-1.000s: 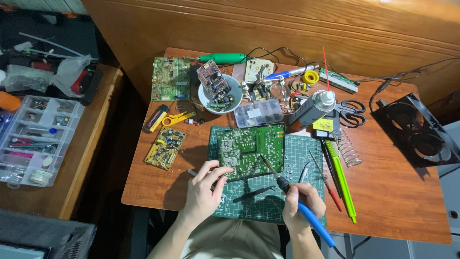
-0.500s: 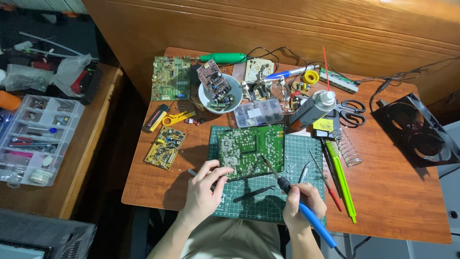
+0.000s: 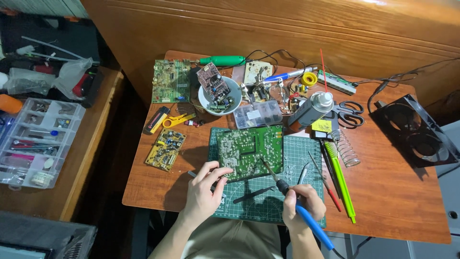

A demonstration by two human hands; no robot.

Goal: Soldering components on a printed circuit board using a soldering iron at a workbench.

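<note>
Light was warm, fairly bright over my table (image 3: pixel 393 201), coming from above and rear. Bright glare streak ran along wooden wall (image 3: pixel 306 29) top right of table. My left hand (image 3: pixel 203 192) threw soft shadow leftward onto table; my right hand (image 3: pixel 299 206) shadowed cutting mat (image 3: pixel 297 158) beneath. Left of table, floor gap sat dim, near black. Table centre stayed sharp; far corners looked softer, edges slightly bowed by wide lens. No motion blur.
</note>
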